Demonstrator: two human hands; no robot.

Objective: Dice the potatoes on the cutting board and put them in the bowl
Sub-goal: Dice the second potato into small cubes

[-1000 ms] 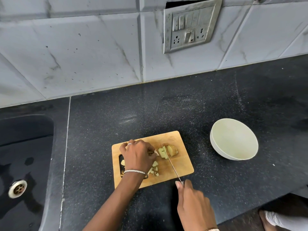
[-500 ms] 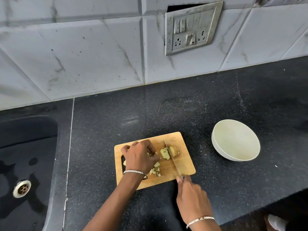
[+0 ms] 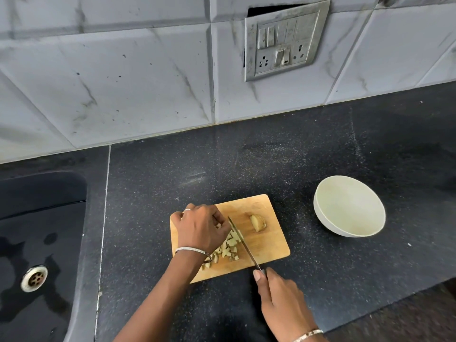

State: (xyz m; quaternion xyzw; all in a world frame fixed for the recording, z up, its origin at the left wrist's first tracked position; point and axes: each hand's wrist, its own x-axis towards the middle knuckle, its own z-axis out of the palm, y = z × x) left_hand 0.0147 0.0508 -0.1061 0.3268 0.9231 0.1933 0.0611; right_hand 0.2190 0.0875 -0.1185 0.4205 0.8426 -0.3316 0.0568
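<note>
Dicing partway done: diced potato pile [image 3: 228, 248] on cutting board [image 3: 269, 245], left hand [image 3: 199, 228] fingers curled onto it. Right hand [image 3: 278, 299] fingers wrapped round knife [image 3: 243, 243]. Potato chunk [image 3: 257, 222] uncut, right of blade. Bowl [image 3: 323, 219] empty on tabletop; transfer not started.

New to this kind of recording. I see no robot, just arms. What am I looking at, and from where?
No machine here: a person works bare-handed, filmed by one camera on their head, looking down. The left hand curls over potato pieces on the wooden cutting board; the right hand grips a knife, blade lying across the board beside those pieces. One larger potato chunk lies further right. An empty pale bowl stands on the black countertop, apart from the board. A sink is at the left.
</note>
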